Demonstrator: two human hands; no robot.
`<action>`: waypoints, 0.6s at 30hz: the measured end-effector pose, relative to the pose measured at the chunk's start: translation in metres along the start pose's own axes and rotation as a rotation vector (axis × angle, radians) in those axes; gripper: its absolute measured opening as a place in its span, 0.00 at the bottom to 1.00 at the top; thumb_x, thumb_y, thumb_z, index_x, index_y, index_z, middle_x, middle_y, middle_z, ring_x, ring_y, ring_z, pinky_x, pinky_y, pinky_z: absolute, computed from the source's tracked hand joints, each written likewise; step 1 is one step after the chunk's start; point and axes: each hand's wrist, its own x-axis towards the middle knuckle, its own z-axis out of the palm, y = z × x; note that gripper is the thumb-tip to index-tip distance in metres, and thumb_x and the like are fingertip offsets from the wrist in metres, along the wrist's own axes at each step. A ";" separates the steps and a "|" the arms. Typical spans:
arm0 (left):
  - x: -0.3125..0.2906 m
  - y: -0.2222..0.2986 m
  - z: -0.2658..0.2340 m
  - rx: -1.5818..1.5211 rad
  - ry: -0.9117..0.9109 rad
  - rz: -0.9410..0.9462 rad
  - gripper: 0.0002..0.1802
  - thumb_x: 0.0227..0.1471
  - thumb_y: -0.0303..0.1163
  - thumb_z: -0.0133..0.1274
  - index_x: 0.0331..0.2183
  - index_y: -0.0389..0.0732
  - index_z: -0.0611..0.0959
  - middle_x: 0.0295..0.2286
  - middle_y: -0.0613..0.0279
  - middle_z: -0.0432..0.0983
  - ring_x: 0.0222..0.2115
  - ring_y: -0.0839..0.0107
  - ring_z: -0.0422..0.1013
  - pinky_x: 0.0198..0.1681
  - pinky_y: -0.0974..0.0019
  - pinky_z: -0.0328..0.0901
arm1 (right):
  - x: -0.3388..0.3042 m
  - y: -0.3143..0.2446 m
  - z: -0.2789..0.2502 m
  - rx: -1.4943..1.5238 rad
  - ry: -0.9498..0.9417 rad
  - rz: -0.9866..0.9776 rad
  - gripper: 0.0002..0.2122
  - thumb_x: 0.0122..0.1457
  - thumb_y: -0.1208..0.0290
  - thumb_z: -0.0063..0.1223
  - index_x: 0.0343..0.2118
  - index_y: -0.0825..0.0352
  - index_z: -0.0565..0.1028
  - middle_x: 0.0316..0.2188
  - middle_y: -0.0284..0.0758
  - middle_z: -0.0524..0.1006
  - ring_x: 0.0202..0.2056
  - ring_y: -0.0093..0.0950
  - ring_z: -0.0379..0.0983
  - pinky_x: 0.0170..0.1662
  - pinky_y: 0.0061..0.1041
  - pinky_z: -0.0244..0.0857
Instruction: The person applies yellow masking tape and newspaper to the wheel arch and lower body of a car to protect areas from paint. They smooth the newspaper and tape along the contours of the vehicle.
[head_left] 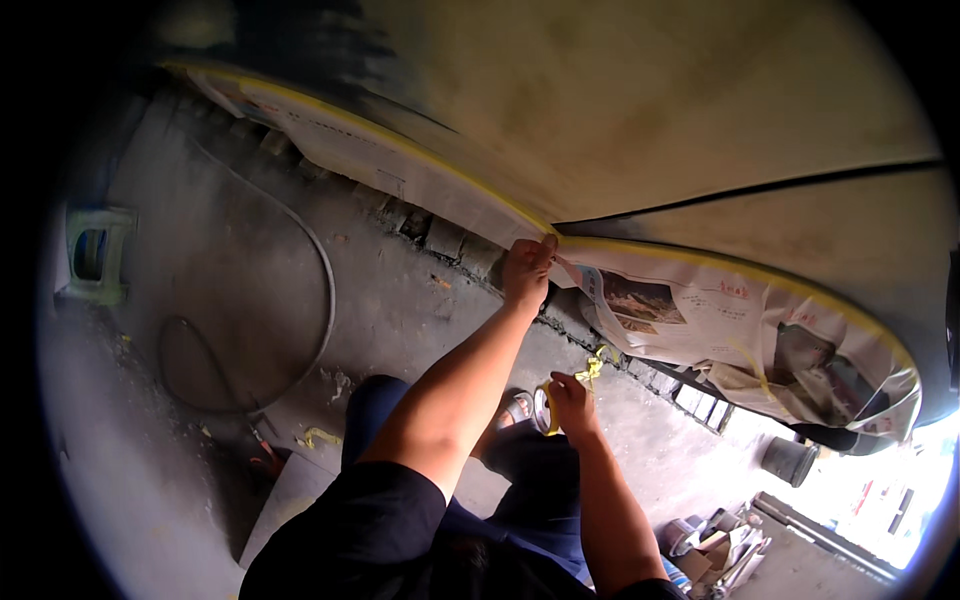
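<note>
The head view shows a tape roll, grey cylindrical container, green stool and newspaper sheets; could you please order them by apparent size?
1. Newspaper sheets, clearly largest
2. Green stool
3. Grey cylindrical container
4. Tape roll, in the right hand

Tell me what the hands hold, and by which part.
The right hand holds a tape roll by its right side; the left hand is at the taped edge of the paper, grip unclear.
</note>
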 end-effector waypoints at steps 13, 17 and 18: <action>-0.156 0.078 -0.052 0.881 -0.384 0.124 0.17 0.57 0.39 0.48 0.39 0.34 0.76 0.34 0.41 0.77 0.36 0.45 0.73 0.39 0.47 0.68 | -0.159 -0.077 -0.073 -0.179 -0.144 0.192 0.16 0.58 0.62 0.51 0.46 0.65 0.78 0.29 0.42 0.80 0.31 0.30 0.77 0.37 0.28 0.70; -0.296 0.079 -0.165 1.255 -0.562 -0.042 0.19 0.57 0.41 0.48 0.44 0.38 0.77 0.37 0.43 0.78 0.38 0.47 0.75 0.44 0.48 0.68 | -0.204 -0.110 -0.088 -0.068 -0.349 0.188 0.10 0.60 0.64 0.51 0.36 0.65 0.74 0.20 0.34 0.72 0.24 0.28 0.72 0.29 0.28 0.67; -0.341 0.079 -0.197 1.344 -0.560 -0.120 0.21 0.55 0.42 0.49 0.45 0.39 0.78 0.41 0.46 0.77 0.42 0.48 0.74 0.47 0.45 0.66 | -0.211 -0.116 -0.088 -0.032 -0.411 0.175 0.09 0.61 0.64 0.50 0.33 0.66 0.73 0.18 0.32 0.69 0.22 0.27 0.70 0.27 0.28 0.66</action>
